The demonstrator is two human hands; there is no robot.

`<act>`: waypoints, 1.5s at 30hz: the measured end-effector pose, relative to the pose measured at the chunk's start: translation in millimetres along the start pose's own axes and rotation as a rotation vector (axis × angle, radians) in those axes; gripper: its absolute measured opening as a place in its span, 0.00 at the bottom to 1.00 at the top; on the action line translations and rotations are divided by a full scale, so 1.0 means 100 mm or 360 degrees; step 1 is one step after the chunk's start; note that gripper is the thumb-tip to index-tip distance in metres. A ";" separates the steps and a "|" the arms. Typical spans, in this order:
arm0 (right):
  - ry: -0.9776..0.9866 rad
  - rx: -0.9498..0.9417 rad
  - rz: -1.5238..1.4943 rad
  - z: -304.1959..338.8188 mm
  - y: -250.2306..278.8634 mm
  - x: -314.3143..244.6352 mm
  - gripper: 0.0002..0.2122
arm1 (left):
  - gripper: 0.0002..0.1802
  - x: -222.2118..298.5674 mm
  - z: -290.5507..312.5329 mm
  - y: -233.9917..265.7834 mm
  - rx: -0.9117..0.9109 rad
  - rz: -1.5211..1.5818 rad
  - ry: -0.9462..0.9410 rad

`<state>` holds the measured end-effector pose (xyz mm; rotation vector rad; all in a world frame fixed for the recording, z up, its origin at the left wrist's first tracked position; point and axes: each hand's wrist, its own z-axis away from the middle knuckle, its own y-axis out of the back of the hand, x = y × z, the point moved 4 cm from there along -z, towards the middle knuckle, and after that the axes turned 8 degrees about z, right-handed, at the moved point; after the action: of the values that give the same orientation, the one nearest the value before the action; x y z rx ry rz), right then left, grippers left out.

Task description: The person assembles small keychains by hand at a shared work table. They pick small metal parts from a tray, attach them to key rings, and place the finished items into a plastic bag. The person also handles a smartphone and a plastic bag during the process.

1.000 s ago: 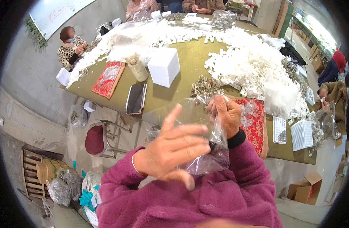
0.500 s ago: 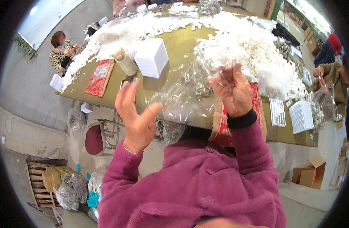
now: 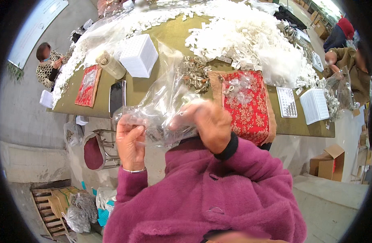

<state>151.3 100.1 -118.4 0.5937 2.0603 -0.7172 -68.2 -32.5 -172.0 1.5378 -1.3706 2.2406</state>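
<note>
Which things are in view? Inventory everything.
Plastic bag: one, clear, centre
Table: one, olive, ahead
Small pieces: many, white, across table
Metal bits: many, greyish, beyond bag
Large mat: one, red, table right
Small mat: one, red, table left
Phone: one, dark, table left
Bottle: one, beige, table left
Tall stacks: two, white, opposite table sides
Dotted tray: one, white, table right
Stool: one, maroon, left
Open carton: one, brown, lower right
Whiteboard: one, white, upper left
People: several, variously clothed, around table
Jacket: one, magenta, below
Left hand: one, silver bracelet, pinching bag
Right hand: one, black cuff, at bag

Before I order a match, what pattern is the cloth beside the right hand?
The cloth is floral, pale on red; head view.
</note>
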 end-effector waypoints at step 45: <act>-0.0353 -0.0060 0.0095 -2.24 1.72 0.52 0.25 | 0.17 -0.07 -1.46 -2.71 -0.1408 -0.2448 -0.2054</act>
<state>107.1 383.1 -102.8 0.5274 1.8396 -0.6769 -24.1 233.8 -24.6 2.1943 -0.4491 -0.3016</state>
